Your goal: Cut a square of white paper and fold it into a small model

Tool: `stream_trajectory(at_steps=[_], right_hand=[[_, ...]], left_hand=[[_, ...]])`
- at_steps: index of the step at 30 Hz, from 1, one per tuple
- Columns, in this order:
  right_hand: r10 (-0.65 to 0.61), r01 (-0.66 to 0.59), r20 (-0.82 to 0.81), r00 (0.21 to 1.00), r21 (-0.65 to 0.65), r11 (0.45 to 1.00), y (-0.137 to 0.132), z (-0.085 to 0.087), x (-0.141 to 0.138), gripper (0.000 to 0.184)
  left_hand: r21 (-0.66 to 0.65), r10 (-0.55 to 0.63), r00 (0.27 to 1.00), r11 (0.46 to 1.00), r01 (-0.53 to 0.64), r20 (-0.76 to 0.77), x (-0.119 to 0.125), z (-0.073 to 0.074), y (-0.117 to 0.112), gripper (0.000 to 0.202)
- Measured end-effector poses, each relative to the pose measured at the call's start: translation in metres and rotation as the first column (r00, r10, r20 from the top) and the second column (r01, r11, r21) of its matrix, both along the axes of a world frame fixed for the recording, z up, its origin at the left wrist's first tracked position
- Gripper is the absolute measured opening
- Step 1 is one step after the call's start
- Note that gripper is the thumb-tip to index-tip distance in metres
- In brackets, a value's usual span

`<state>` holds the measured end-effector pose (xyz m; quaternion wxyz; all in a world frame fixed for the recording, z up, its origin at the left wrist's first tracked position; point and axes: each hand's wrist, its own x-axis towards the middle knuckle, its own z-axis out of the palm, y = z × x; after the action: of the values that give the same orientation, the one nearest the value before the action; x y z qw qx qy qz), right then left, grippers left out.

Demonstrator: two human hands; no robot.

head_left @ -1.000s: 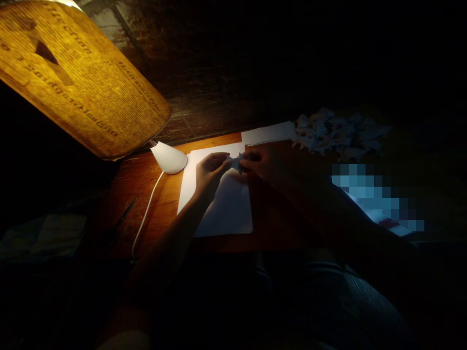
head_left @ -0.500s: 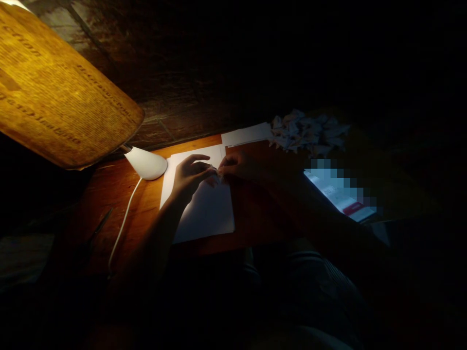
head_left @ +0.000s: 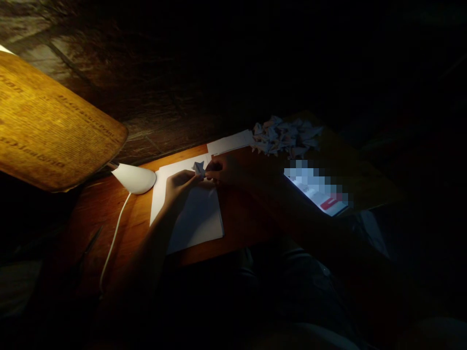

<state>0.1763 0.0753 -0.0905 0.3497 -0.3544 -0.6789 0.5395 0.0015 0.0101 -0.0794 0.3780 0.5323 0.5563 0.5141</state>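
Note:
A small folded paper piece (head_left: 199, 168) with pointed tips, like origami, is held up between my two hands over a stack of white paper sheets (head_left: 197, 228). My left hand (head_left: 178, 183) pinches its lower left side between thumb and fingers. My right hand (head_left: 221, 170) has its fingertips closed on the piece's lower right side. Much of the right hand lies in shadow. Beyond it, a heap of similar folded paper pieces (head_left: 280, 136) rests at the back right, beside some narrow paper strips (head_left: 229, 142).
A lamp with a printed yellow shade (head_left: 58, 126) and white base (head_left: 136, 179) stands at the left, its white cord (head_left: 116, 238) trailing down the wooden table (head_left: 98, 209). A lit phone (head_left: 321, 194) lies to the right. A dark, thin object (head_left: 93, 241) lies near the left edge.
The folded paper piece has come up into plain sight between my fingertips. My left fingers have closed in from a more spread pose. The whole view has shifted slightly.

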Motion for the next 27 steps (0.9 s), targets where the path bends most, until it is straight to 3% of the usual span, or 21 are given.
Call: stream_trajectory(at_steps=[4, 12, 16, 21, 27], right_hand=[[-0.045, 0.017, 0.121, 0.992, 0.222, 0.975, 0.0, 0.002, 0.001, 0.018], [-0.013, -0.034, 0.148, 0.989, 0.31, 0.95, 0.0, 0.001, 0.0, 0.031], [-0.052, 0.027, 0.081, 0.995, 0.279, 0.96, 0.002, -0.005, -0.003, 0.022], [-0.053, 0.055, -0.016, 0.998, 0.2, 0.978, 0.006, -0.014, -0.003, 0.017], [-0.035, 0.036, -0.009, 0.999, 0.219, 0.975, 0.004, -0.012, -0.002, 0.012]], left_hand=[[-0.009, -0.031, 0.997, 0.999, 0.031, -0.068, -0.002, -0.001, 0.001, 0.04], [0.039, -0.072, 0.995, 0.996, 0.075, -0.072, -0.005, -0.004, 0.001, 0.04], [0.029, -0.064, 0.996, 0.997, 0.066, -0.07, -0.004, -0.004, 0.002, 0.039], [0.023, -0.035, 0.998, 0.999, 0.033, 0.054, -0.004, -0.009, 0.006, 0.037], [0.0, -0.052, 0.994, 0.999, 0.053, 0.091, -0.011, -0.014, 0.01, 0.032]])
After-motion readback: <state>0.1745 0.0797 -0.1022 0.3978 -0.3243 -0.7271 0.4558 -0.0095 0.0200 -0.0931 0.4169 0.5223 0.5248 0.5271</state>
